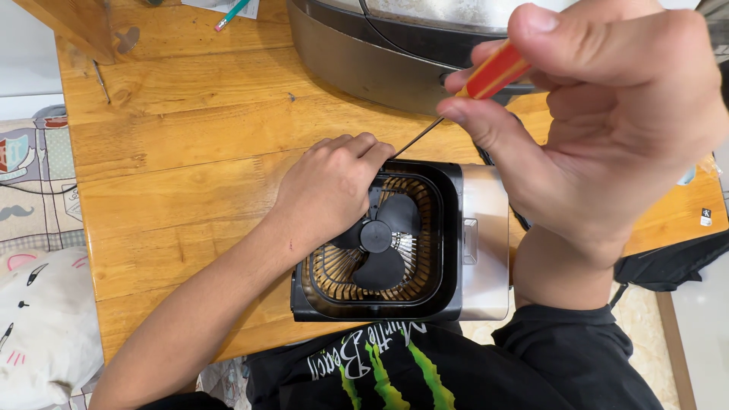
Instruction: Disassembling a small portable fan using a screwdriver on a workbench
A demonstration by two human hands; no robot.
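A small black square fan (395, 243) with a dark blade and a silver side panel lies face up at the near edge of the wooden table (182, 152). My left hand (330, 186) rests on the fan's upper left corner, fingers curled over its rim. My right hand (607, 129) is raised close to the camera and grips a screwdriver (493, 72) with a red and yellow handle. The thin metal shaft slants down to the fan's top edge beside my left fingertips.
A large grey metal appliance (380, 61) stands at the back of the table. A teal pencil (231, 14) lies at the far edge. A black bag (668, 266) sits at the right, a white cushion (38, 334) at the left on the floor.
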